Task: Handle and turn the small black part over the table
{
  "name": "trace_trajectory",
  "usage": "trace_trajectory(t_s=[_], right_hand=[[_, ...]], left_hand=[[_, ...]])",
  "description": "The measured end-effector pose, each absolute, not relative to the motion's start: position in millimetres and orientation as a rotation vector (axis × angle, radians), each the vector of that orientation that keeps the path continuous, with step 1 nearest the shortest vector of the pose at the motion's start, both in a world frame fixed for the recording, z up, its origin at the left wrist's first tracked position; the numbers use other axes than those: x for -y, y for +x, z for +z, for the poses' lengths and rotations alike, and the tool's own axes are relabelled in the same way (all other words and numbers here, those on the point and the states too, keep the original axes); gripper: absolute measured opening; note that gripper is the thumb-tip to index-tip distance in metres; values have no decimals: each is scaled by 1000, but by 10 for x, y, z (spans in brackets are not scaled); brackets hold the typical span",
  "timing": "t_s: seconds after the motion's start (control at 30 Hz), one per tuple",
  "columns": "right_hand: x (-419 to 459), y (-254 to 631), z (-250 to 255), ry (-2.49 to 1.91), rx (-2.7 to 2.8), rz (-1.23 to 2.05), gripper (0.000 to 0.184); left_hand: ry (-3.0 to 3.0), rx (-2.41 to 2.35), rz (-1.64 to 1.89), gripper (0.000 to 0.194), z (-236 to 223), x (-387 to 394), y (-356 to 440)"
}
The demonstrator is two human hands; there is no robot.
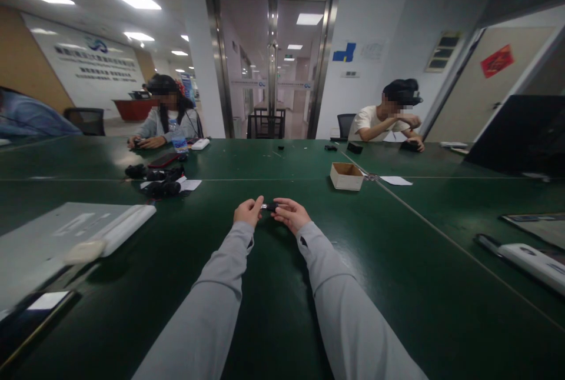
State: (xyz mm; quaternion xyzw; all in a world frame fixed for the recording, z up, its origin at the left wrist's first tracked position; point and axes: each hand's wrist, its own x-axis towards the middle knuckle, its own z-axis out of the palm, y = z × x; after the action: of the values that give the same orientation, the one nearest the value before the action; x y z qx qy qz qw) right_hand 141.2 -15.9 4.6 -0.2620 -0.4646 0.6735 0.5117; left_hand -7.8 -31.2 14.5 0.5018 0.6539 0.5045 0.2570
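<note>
Both hands meet just above the green table [282,262], with one small black object with a silver end [271,207] between them. My left hand [249,212] pinches near the silver end on its left. From the other side, the fingers of my right hand [293,214] close round the black part. The object lies roughly level; its exact kind is too small to make out, and fingertips cover both its ends.
A small open box [346,179] stands ahead to the right beside a paper sheet [396,180]. Dark gear [165,187] and a phone [164,160] lie ahead left. A grey panel [75,227] fills the left side; a monitor [521,136] stands right. Two people sit opposite.
</note>
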Motion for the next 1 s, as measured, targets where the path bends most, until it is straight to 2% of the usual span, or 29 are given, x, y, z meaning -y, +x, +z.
trace_trajectory(t_s=[0.63, 1.0], right_hand=[[156, 1423, 46, -608, 1142, 1659, 38], [152, 1427, 46, -623, 1117, 1638, 38]], left_hand=[[1444, -1849, 1334, 50, 185, 335, -87], [1396, -1615, 1401, 43, 78, 251, -100]])
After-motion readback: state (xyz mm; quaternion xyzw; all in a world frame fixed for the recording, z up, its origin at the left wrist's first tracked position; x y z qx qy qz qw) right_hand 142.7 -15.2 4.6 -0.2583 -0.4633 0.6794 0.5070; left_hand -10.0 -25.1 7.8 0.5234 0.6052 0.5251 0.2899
